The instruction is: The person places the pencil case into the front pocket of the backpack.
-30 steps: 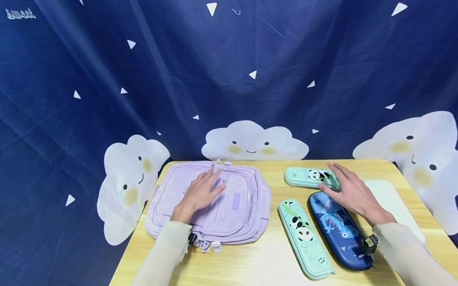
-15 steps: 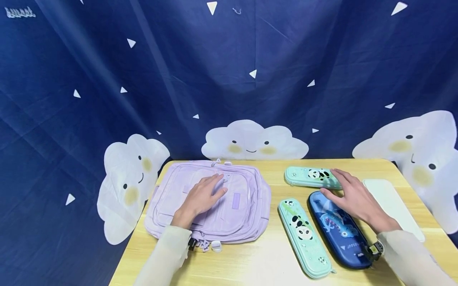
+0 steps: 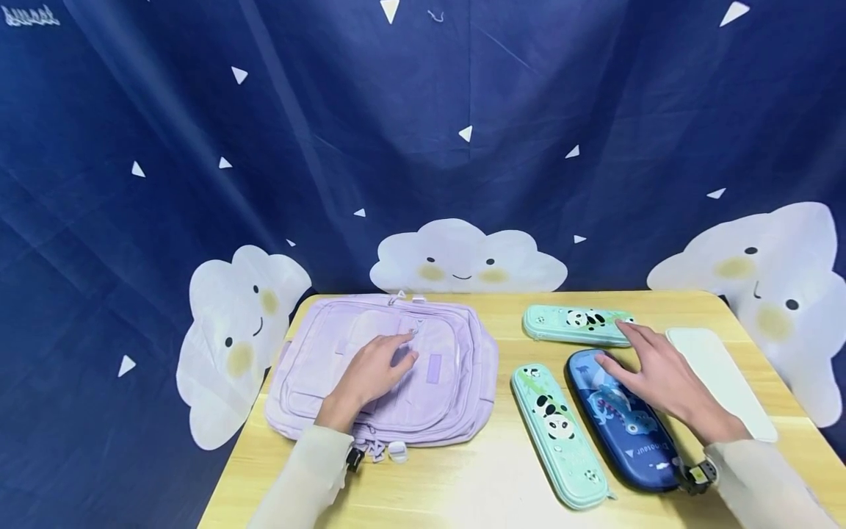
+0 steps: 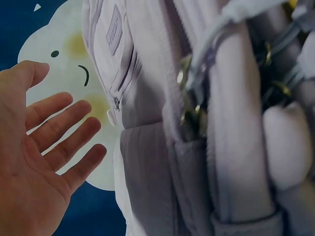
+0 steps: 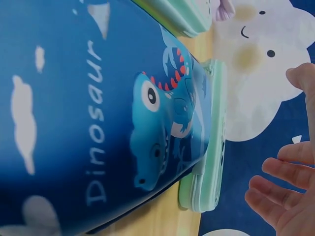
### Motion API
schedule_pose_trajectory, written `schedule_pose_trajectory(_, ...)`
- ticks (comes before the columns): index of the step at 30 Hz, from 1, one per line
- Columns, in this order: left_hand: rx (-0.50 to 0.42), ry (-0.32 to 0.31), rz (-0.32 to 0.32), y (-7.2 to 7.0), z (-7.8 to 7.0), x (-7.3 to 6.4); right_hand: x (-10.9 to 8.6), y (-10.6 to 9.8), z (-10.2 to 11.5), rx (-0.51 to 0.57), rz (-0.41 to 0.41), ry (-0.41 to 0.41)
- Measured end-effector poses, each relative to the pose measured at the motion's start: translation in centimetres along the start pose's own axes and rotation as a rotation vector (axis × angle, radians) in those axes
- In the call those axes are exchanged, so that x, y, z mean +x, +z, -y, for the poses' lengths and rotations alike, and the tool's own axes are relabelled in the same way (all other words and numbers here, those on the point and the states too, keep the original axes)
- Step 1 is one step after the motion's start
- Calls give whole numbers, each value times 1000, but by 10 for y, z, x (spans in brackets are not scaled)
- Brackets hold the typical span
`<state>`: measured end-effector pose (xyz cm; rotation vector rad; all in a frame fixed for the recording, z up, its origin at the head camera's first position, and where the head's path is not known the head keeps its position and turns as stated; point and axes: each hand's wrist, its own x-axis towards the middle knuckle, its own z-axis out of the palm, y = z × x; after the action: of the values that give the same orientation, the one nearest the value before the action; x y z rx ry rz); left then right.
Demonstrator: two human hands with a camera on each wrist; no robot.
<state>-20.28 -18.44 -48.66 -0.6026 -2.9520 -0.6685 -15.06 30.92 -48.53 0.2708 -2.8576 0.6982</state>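
Over the backpack (image 3: 429,397), left hand (image 3: 369,373), fingers spread; near the "Dinosaur" case (image 3: 621,426), right hand (image 3: 667,378) likewise.

Blue cloud-print backdrop (image 3: 370,147) behind table (image 3: 463,488)

The left wrist view crops the lavender fabric backpack (image 4: 231,123) — its nearest parts blurred — and the right wrist view cuts off the oblong blue dinosaur-print case (image 5: 115,115).

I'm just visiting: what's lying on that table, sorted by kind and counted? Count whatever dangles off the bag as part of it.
Lilac backpack: 1
Mint-green panda cases: 2
Dark blue dinosaur case: 1
Flat white item, use unclear: 1
Total: 5
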Motion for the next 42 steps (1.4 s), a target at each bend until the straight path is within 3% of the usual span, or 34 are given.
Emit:
schedule_pose_trajectory(13, -27, 21, -25, 10, -14, -10, -24, 6, 6, -6, -65, 14)
schedule_pose_trajectory(28, -52, 75, -24, 27, -27, -21, -49, 16, 11, -1, -221, -28)
schedule_pose_trajectory(35, -48, 105, -54, 32, -33, -26, -65, 22, 16, 21, -240, 42)
schedule_pose_trajectory(42, -59, 126, -34, 40, -39, -33, -83, 27, 19, 50, -250, 113)
